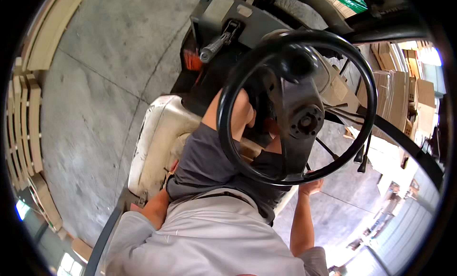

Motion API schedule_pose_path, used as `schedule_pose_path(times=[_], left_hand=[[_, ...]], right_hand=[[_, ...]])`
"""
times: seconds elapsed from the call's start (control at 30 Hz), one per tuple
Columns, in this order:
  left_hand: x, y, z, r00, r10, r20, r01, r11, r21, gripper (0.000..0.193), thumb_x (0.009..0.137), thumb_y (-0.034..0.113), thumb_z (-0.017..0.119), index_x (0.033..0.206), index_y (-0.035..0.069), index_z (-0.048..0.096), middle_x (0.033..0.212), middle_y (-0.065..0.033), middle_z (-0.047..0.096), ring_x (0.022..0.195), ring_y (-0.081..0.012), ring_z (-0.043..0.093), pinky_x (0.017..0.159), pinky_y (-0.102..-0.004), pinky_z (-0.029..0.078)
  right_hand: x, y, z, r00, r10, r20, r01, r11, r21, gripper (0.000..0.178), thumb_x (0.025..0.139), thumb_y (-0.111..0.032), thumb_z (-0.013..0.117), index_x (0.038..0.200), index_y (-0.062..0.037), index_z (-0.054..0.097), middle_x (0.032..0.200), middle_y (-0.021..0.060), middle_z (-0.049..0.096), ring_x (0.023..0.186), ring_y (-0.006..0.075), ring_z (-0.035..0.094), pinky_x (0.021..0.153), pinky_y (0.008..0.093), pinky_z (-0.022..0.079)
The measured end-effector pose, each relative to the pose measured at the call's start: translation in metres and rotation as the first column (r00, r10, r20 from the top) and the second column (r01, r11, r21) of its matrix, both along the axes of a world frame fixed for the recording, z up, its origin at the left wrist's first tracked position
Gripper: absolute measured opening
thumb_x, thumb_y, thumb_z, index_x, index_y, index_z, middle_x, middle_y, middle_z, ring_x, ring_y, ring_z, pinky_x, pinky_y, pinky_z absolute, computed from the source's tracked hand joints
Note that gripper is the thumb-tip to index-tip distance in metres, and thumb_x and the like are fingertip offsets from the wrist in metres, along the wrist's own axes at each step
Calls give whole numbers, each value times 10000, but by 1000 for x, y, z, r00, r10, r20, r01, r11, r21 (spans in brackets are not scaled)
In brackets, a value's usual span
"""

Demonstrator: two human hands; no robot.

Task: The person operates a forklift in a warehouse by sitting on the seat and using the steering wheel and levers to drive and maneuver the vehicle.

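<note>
I sit on the worn cream seat [151, 147] of a vehicle that looks like a forklift. A black steering wheel [369, 85] stands in front of me over my knees. My left hand [173, 166] is low beside my left thigh, near the seat; most of its fingers are hidden. My right hand [311, 185] is just below the wheel's lower right rim, with its fingers curled. A thin dark rod [308, 167] ends close to that hand. Whether the hand grips the rod or the rim cannot be made out.
A lever with a ribbed grip [216, 47] stands ahead on the left. Black-knobbed levers [362, 165] are to the right of the wheel. Wooden pallets [24, 123] stand at the far left on the concrete floor [95, 114]. Stacked cardboard [390, 97] lies to the right.
</note>
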State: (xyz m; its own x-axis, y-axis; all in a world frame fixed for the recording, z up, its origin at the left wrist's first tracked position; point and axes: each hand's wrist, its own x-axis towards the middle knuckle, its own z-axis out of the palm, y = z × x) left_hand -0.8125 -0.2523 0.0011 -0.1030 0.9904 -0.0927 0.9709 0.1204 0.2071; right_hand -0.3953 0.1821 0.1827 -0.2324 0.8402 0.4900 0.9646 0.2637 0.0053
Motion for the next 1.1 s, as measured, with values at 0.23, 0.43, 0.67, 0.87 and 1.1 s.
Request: schedule_pose_path(times=[0.23, 0.43, 0.67, 0.87, 1.1], left_hand=[[-9, -16, -8, 1000, 6, -24, -6, 1000, -7, 457, 926, 350, 647, 1336, 149, 658, 1369, -113, 640, 1282, -297, 587, 1080, -424, 442], [-24, 9, -33, 999, -2, 39, 7, 993, -119, 401, 948, 314, 638, 1296, 118, 673, 1275, -118, 690, 1199, -294, 639, 1022, -411, 485], [-140, 101, 11, 629, 488, 606, -675, 730, 113, 269, 997, 217, 626, 1202, 51, 681, 1025, -89, 710, 974, -218, 669, 865, -345, 528], [-236, 304, 141, 480, -13, 877, -758, 497, 422, 349, 1032, 269, 588, 1298, 45, 609, 1158, -62, 664, 996, -158, 640, 908, -332, 499], [-245, 492, 120, 111, -335, 936, -828, 489, 273, 454, 1019, 402, 545, 1278, 37, 618, 1145, -122, 674, 1092, -252, 625, 1043, -401, 476]], right_hand=[[-56, -16, -10, 968, 19, -252, 12, 992, 122, 217, 778, -23, 647, 601, -76, 534, 699, 78, 576, 711, 309, 564, 638, 435, 466], [-50, 0, -16, 964, 57, -258, -11, 985, 175, 233, 740, -43, 658, 588, -91, 487, 679, 77, 550, 676, 319, 552, 612, 450, 451], [-39, -1, -2, 935, 61, -350, 5, 983, 184, 227, 751, -92, 688, 576, -79, 544, 660, 89, 587, 657, 336, 580, 605, 455, 474], [-42, 5, -11, 919, 10, -394, 42, 991, 124, 242, 754, -99, 686, 567, -80, 533, 642, 113, 581, 623, 349, 582, 584, 472, 466], [-37, -6, -5, 950, 34, -310, 13, 989, 147, 259, 748, -32, 679, 580, -67, 485, 642, 124, 536, 638, 370, 549, 593, 491, 446]])
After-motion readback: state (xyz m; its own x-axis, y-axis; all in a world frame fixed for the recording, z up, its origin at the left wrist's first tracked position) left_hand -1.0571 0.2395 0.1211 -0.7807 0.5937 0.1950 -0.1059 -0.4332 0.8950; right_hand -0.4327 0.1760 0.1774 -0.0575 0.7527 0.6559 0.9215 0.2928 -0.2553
